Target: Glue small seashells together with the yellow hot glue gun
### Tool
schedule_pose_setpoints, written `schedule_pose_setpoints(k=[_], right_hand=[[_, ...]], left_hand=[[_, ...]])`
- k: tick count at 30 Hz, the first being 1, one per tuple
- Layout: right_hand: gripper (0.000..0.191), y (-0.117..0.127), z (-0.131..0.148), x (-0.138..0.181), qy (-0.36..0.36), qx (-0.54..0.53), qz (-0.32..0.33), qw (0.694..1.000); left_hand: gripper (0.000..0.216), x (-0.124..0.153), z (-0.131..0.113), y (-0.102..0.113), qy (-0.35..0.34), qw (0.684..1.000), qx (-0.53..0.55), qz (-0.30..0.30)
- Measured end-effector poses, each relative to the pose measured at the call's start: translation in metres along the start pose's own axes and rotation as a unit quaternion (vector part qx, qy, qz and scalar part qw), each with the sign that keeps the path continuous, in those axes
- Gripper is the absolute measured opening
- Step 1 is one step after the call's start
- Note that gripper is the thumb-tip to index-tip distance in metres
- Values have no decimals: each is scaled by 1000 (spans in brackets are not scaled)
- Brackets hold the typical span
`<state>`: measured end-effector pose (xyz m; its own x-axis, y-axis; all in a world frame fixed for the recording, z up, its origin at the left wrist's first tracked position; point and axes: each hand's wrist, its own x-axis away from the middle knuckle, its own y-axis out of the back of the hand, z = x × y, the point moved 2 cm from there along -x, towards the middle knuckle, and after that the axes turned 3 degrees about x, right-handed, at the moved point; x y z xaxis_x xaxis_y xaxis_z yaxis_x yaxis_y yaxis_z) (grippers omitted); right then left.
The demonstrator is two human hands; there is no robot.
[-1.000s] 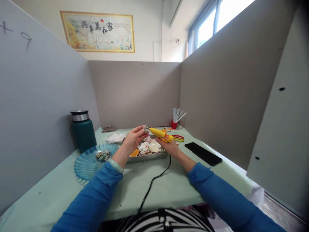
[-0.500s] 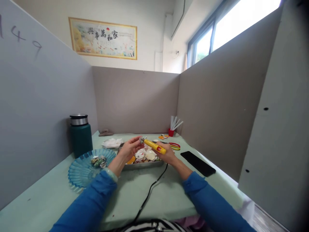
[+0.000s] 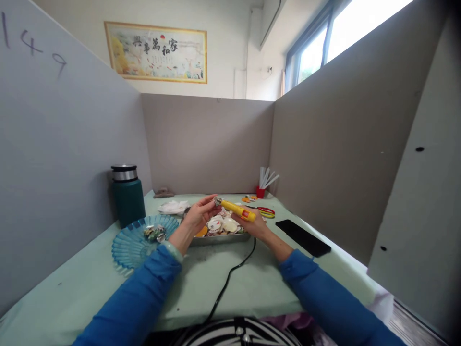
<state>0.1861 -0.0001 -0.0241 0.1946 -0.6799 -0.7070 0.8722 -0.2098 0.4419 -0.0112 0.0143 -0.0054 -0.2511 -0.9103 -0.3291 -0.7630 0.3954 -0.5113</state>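
Note:
My right hand [image 3: 255, 227] is closed round a yellow glue gun [image 3: 236, 209] with a red part on its side. Its nozzle points left, at a small greyish piece [image 3: 217, 200] pinched in the fingertips of my left hand [image 3: 199, 215]. Whether nozzle and piece touch is too small to tell. Below both hands stands a shallow metal tray [image 3: 219, 239] heaped with flat white and orange round pieces [image 3: 229, 224]. A black cord [image 3: 230, 276] runs from near my right hand down to the table's front edge.
On the left are a blue fluted plate [image 3: 124, 247] with small shiny pieces [image 3: 154, 233] and a green bottle [image 3: 128, 202]. Right of the tray lie red-and-yellow-handled scissors [image 3: 267, 212] and a black phone [image 3: 303, 238]. A red cup [image 3: 260, 192] holds white sticks. Grey partitions [image 3: 209, 144] enclose the table.
The whole scene has shifted slightly right and up as the camera turned. Both hands keep their holds on the small piece and the glue gun, nearly in the same pose.

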Motion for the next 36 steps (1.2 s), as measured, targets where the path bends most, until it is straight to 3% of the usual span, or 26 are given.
schedule_pose_setpoints(k=[4,8,13,36], right_hand=[[30,-4,1,-1,-112,-133,42,984],[30,-3,6,1,-141,-227,107,958],[35,-4,6,1,-161,-287,108,938],[38,-7,1,2,-165,-270,108,942]], left_hand=[[28,3,-3,-6,-24,1000,-2,1],[29,5,-5,-10,-45,999,-11,-1],[33,6,-5,-14,-47,999,-18,-14],[32,3,-1,-8,-51,998,-23,-16]])
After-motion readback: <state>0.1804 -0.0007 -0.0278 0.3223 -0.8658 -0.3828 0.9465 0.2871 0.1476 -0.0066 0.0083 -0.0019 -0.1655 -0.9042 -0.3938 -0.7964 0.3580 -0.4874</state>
